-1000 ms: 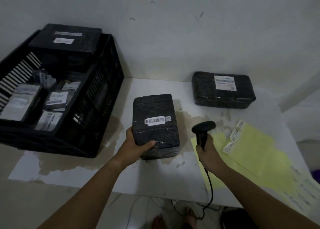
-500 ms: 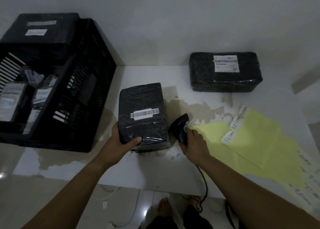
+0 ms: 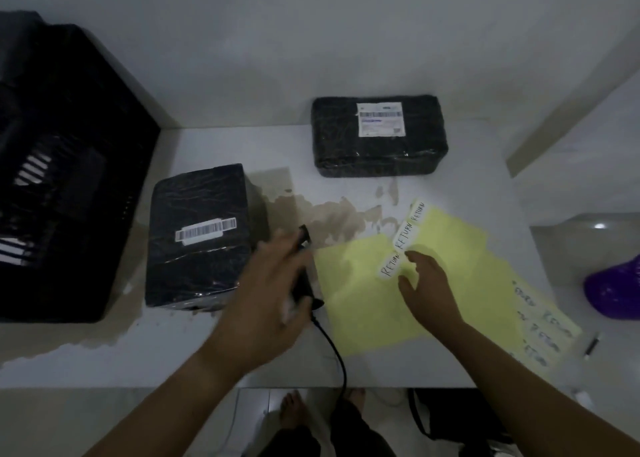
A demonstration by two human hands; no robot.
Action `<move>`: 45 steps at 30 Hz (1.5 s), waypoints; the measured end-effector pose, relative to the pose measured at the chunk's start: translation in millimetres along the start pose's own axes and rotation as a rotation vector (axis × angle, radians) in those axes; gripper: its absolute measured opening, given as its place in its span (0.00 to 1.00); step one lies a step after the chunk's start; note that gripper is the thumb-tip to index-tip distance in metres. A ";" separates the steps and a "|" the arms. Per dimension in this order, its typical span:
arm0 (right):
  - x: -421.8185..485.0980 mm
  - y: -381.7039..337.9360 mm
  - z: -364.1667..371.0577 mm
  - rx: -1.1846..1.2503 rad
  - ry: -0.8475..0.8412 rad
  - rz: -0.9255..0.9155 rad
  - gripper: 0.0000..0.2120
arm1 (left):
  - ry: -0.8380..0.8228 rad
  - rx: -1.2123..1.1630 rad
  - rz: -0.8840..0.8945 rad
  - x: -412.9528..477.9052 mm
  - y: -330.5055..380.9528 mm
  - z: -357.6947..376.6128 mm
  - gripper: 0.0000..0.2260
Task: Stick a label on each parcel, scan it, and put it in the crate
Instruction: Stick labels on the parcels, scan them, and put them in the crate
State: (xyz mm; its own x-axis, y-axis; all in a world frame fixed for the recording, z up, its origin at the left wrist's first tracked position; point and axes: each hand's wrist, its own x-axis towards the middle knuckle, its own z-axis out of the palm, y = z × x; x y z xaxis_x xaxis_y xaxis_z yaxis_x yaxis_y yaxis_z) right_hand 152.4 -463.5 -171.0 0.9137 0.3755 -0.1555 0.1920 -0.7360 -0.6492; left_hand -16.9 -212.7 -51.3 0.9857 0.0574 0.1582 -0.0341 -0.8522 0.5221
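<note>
The parcel (image 3: 199, 235) now stands released on the table (image 3: 242, 359) beside the crate (image 3: 69, 179), the scanner (image 3: 304, 237) lies set down under the spread, empty left hand (image 3: 270, 290), and the loose-fingered right hand (image 3: 426, 283) reaches the RETURN labels (image 3: 403, 242), indicating labelling follows.

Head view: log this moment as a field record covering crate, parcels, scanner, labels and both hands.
crate: black, at the left end of the table
near parcel: on the table beside the crate, barcode label on top
far parcel: by the wall, shipping label on top
scanner: lying right of the near parcel, cable trailing off the front edge
RETURN labels: on the yellow sheet
left hand: blurred, fingers spread over the scanner
right hand: open, fingertips at the RETURN labels
</note>
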 end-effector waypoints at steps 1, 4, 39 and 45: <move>5.8 5.3 -1.9 0.014 -0.010 0.030 0.24 | -0.076 0.002 0.034 6.2 10.2 20.9 0.28; 19.6 14.0 -4.6 0.026 -0.080 0.038 0.24 | -0.355 0.015 -0.027 19.7 22.3 82.4 0.30; 36.8 11.6 -7.8 0.052 -0.235 0.069 0.02 | -0.874 0.371 -0.241 57.4 15.8 163.4 0.42; 38.4 12.0 -21.0 0.077 -0.354 0.035 0.05 | -0.869 0.379 -0.246 58.4 17.0 163.9 0.42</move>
State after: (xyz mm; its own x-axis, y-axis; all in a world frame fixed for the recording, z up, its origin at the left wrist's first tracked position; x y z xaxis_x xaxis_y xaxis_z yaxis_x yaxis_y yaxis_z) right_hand 197.3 -469.8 -169.1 0.7359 0.5326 -0.4180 0.1227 -0.7121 -0.6913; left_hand 67.2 -309.1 -170.5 0.7414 -0.0181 -0.6708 0.0938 -0.9870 0.1303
